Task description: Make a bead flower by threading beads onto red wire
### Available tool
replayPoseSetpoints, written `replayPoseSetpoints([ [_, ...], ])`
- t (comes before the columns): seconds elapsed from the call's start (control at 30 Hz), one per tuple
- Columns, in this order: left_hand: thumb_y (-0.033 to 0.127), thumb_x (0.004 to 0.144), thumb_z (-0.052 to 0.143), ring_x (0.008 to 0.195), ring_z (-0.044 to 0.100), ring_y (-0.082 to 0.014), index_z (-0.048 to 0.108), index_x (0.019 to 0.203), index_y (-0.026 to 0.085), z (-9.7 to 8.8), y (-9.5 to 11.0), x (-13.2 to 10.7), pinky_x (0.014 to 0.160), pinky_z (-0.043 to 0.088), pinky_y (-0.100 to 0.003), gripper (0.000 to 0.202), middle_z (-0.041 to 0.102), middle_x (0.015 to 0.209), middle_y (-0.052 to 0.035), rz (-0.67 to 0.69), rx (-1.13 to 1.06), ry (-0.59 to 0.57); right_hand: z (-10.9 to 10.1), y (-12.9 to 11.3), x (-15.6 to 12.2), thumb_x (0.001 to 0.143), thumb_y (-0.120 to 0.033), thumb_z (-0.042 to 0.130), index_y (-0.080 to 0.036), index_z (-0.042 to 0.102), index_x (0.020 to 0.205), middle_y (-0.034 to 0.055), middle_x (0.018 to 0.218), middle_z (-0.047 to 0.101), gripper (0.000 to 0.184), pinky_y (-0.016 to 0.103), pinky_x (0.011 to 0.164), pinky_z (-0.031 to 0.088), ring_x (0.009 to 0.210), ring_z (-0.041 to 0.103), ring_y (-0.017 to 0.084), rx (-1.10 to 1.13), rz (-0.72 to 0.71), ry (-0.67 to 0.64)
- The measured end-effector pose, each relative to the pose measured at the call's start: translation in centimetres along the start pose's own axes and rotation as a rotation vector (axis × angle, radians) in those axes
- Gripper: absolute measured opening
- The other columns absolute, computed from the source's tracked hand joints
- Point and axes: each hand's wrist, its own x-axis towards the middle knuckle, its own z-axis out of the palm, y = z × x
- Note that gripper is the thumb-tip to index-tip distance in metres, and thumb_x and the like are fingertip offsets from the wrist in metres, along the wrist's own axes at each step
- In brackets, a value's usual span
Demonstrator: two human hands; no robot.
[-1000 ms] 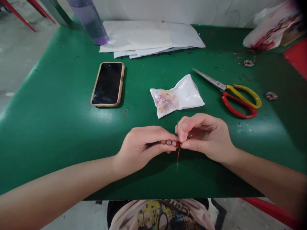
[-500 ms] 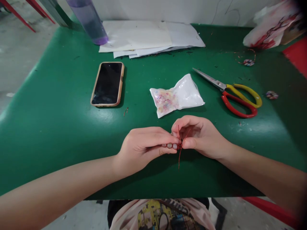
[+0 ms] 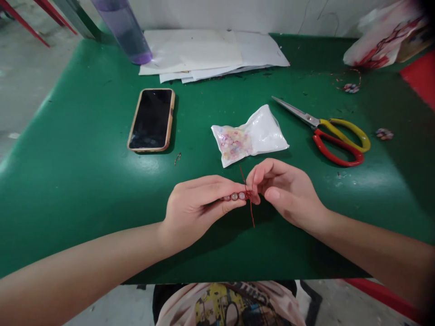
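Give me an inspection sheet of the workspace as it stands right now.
Surface: green table, a reddish scrap lying on it.
Job's things: beaded strand with red cord sticking out at its end; packet of small pastel pieces and scissors further back.
Clutter: phone, papers, purple bottle, small beaded pieces at right.
Hands: left hand pinches the beaded strand; right hand is at the red cord, thumb apart from its fingers.
Cables: nothing seen that is clearly a cable.
Surroundings: pale wall behind, plastic bag far right, floor at left.

We pinched with our left hand [image 3: 194,208], thumb below forefinger; our right hand [image 3: 292,194] curled close by, thumb apart from bent fingers [image 3: 260,174].
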Motion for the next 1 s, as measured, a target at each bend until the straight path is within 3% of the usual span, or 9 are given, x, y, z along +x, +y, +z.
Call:
replayPoseSetpoints([
  [0.2,0.015,0.077,0.066,0.072,0.067,-0.0090,0.069,0.088,0.020,0.1,-0.1,-0.2,0.068,0.055,-0.018,0.012,0.074,0.086,0.0014,-0.017,0.073,0.037,1.1,-0.1,-1.0,0.075,-0.015,0.068,-0.023,0.057,0.089,-0.0008,0.078,0.059,0.019,0.025,0.060,0.050,0.070,0.057,0.011,-0.266,-0.138,0.050],
  [0.8,0.014,0.077,0.067,0.069,0.067,-0.0086,0.069,0.084,0.018,0.3,-0.1,-0.3,0.066,0.053,-0.017,0.009,0.074,0.082,0.0019,-0.028,0.006,0.041,1.2,0.0,-1.0,0.075,-0.010,0.066,-0.021,0.058,0.086,-0.0013,0.079,0.061,0.017,0.024,0.065,0.050,0.071,0.059,0.010,-0.632,-0.338,0.118],
  [1.0,0.014,0.078,0.066,0.070,0.067,-0.0080,0.069,0.087,0.019,0.3,-0.2,-0.3,0.067,0.053,-0.015,0.011,0.074,0.083,0.0026,-0.060,-0.008,0.025,1.1,0.1,-0.9,0.075,-0.009,0.066,-0.022,0.057,0.091,0.0000,0.083,0.061,0.022,0.026,0.067,0.052,0.075,0.060,0.012,-0.619,-0.376,0.107],
])
